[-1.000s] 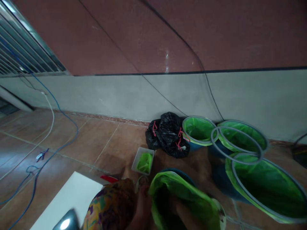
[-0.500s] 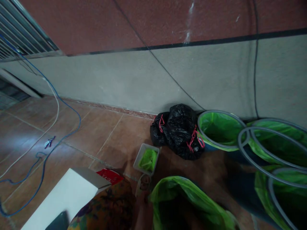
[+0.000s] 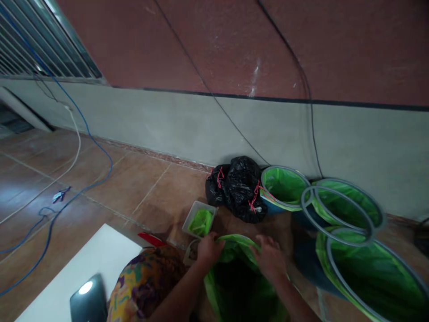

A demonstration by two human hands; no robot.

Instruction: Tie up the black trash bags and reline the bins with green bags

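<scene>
In front of me stands a bin lined with a green plastic bag (image 3: 246, 250), its mouth facing up at me. My left hand (image 3: 209, 250) is closed on the bag's edge at the left of the mouth. Opposite it, my right hand (image 3: 271, 257) grips the edge on the right, fingers curled over the plastic. The inside of the bag is dark, and I cannot make out what lies there. Just beyond my left hand is a clear plastic tub (image 3: 187, 225) holding a folded green bag (image 3: 201, 222).
Black rubbish bags (image 3: 243, 188) with pink ties lean at the wall. Green-lined bins (image 3: 284, 185) stand to the right, and a loose grey ring (image 3: 338, 243) rests across two of them. A white box (image 3: 97, 255) bears a dark phone (image 3: 89, 299). A blue cable (image 3: 83, 194) crosses the floor.
Both hands have come up into view onto the edge of the green bag, whose mouth now sits between them. The view has shifted to the right and tilted.
</scene>
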